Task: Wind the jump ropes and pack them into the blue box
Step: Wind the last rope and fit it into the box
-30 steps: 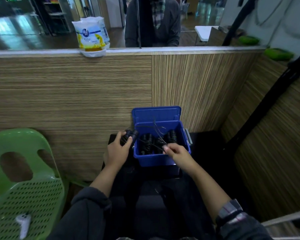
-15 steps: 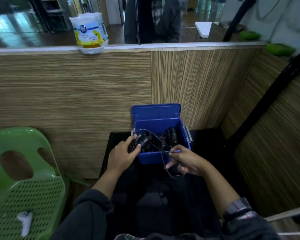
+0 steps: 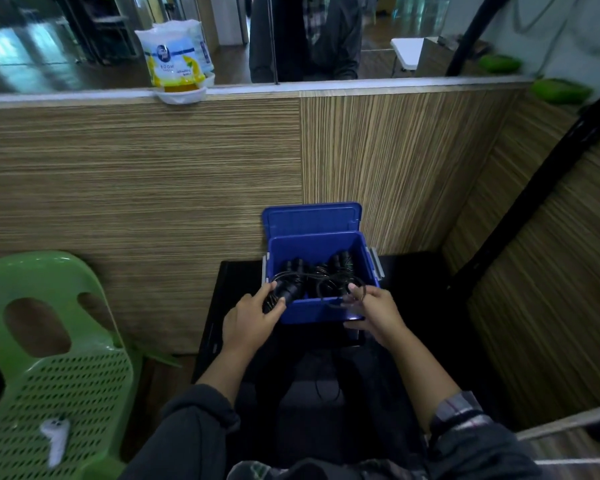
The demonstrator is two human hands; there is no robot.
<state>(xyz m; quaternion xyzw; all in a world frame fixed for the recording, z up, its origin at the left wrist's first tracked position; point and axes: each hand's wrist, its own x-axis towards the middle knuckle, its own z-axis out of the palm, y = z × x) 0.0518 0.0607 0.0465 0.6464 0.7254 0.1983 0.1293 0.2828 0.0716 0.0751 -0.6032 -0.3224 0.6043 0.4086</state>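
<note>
Rope handles dim inside blue box

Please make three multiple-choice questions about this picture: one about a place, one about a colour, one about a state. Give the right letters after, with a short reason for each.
1. Where does the white controller lie?
A. in the box
B. on the chair seat
C. on the ledge

2. What colour is the chair?
A. green
B. red
C. white

3. How is the blue box?
A. shut
B. overturned
C. open, lid standing behind it

Key: 1 B, it rests on the perforated seat. 2 A, the plastic is green. 3 C, the black jump rope handles inside show, while the left hand grips another handle and the right hand pinches the cord.
</note>
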